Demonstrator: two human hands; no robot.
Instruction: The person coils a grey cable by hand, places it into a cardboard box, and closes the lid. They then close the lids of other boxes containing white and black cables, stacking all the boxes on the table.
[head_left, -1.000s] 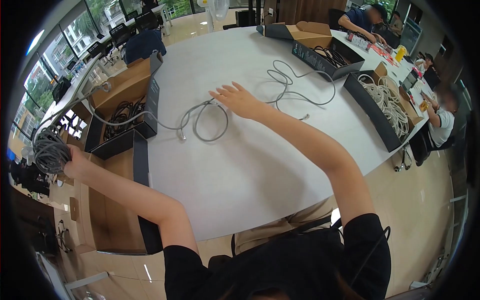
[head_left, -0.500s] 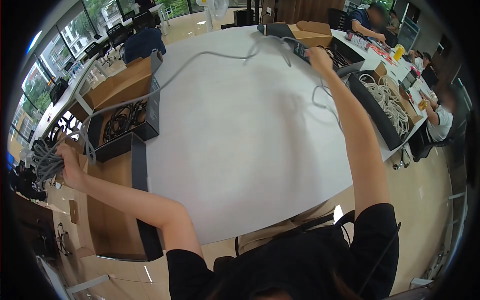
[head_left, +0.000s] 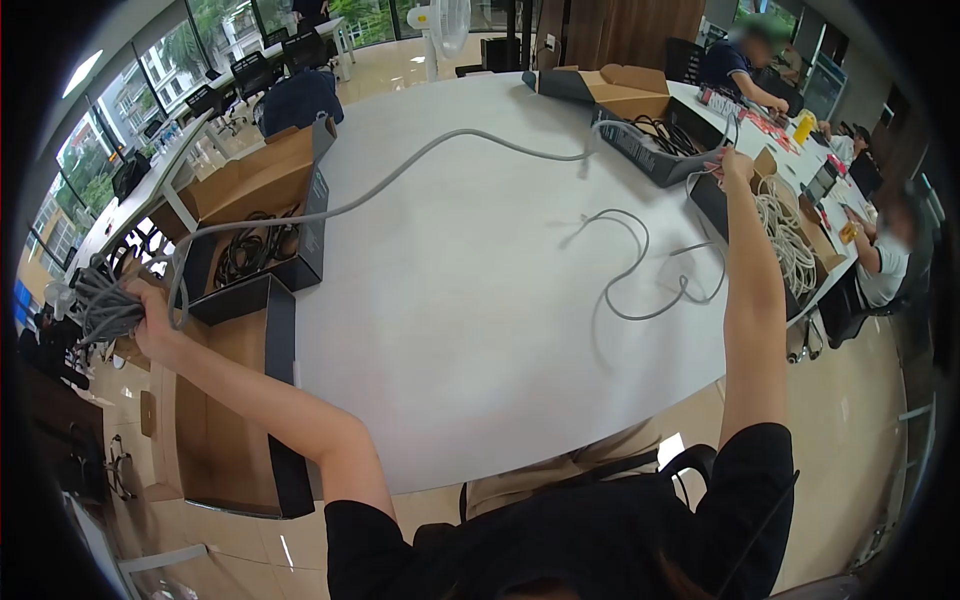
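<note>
My left hand (head_left: pixel 150 315) is stretched out to the far left, gripping a coiled bundle of grey cable (head_left: pixel 100 300). From that bundle one grey cable (head_left: pixel 420 160) runs in the air across the white table (head_left: pixel 470 340) to my right hand (head_left: pixel 733 168), which pinches it at arm's length on the right. The cable's loose tail (head_left: pixel 640 270) hangs below my right hand and curls on the table.
Open cardboard boxes (head_left: pixel 250 190) with black cables stand at the left edge, another (head_left: pixel 655 135) at the back. A black box of white cables (head_left: pixel 785 235) sits at the right. Seated people (head_left: pixel 885 260) work at the far right and back.
My right hand took the cable off the table, lifted it and swung it out to the right. The cable now spans the table in the air. My left hand stayed on the coil.
</note>
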